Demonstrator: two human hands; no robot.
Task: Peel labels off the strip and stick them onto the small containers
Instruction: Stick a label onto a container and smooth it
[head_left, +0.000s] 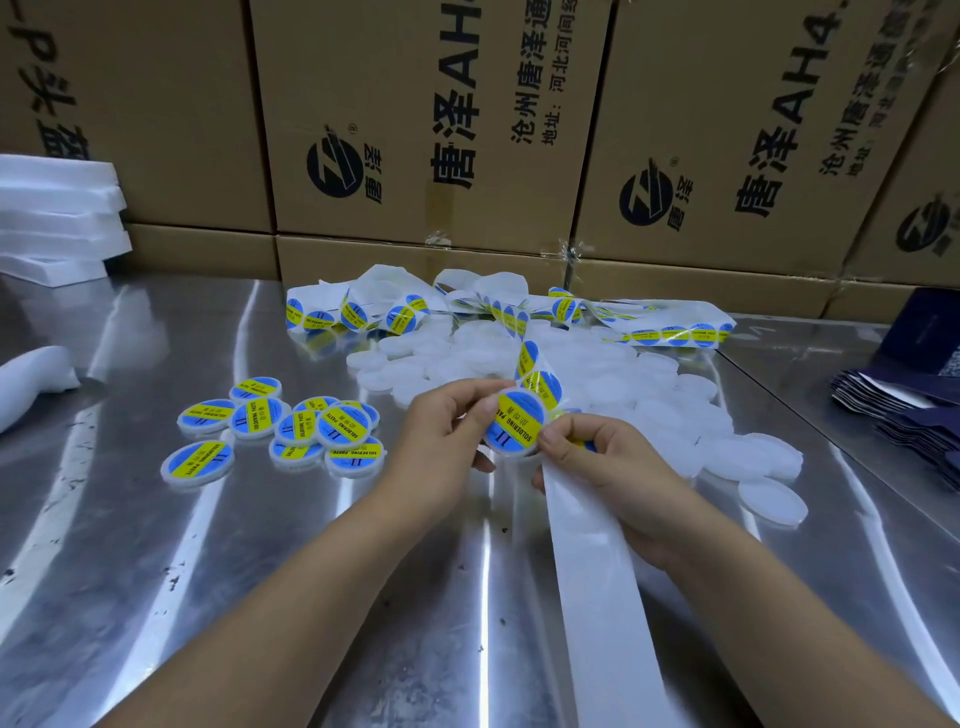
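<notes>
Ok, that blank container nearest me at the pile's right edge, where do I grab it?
Pinch the blank container across its thin rim, coming from above and the near side. It lies flat on the steel table, a low disc; its near edge is free, while the pile crowds its far side.

Small round white plastic container, blue-and-yellow round label on lid, held between both hands above shiny steel table. Rim pinched by left hand. Label edge touched by thumb of right hand; long white backing strip gripped by same hand, trailed toward viewer.

- Left of held container: cluster of labelled containers laid on table.
- Behind and right of it: pile of plain white containers.
- Farther behind: tangled label strips heaped before printed brown cardboard boxes.
- Far right of it: dark blue flat packets stacked.
</notes>
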